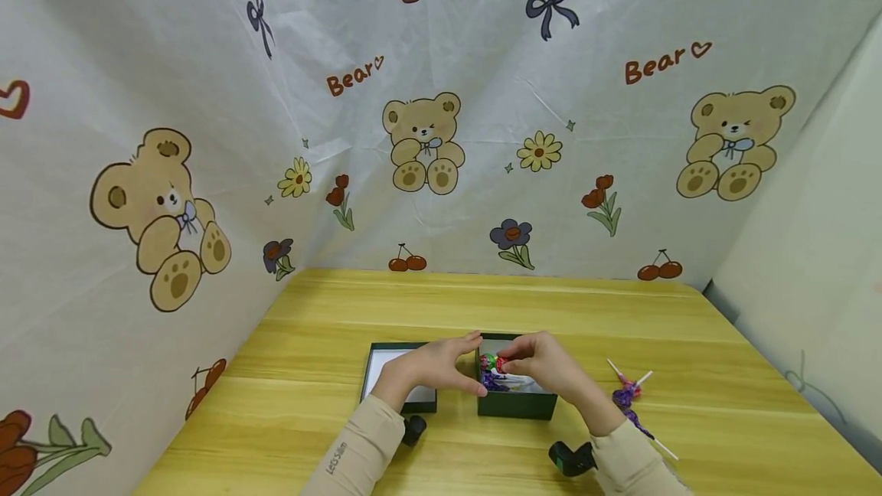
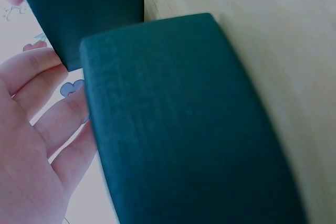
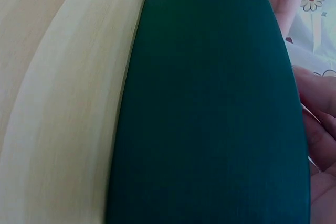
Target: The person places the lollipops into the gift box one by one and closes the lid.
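Observation:
A dark green box (image 1: 517,406) stands on the table with wrapped lollipops (image 1: 493,381) in purple and other colours inside it. My right hand (image 1: 547,362) reaches over its right side, and the thumb and fingertips pinch a lollipop with a red and green wrapper (image 1: 501,364). My left hand (image 1: 441,364) is at the box's left side, fingers fairly straight, with the thumb at the near left corner. In the right wrist view, the green box wall (image 3: 210,103) hides most of the right fingers (image 3: 317,135). A green lid (image 2: 178,129) fills the left wrist view.
The white-lined lid (image 1: 420,407) lies left of the box, under the left forearm. Several lollipops (image 1: 627,395) with purple and red wrappers lie on the wooden table (image 1: 331,435) to the right. A bear-print cloth (image 1: 482,213) hangs behind and at the left.

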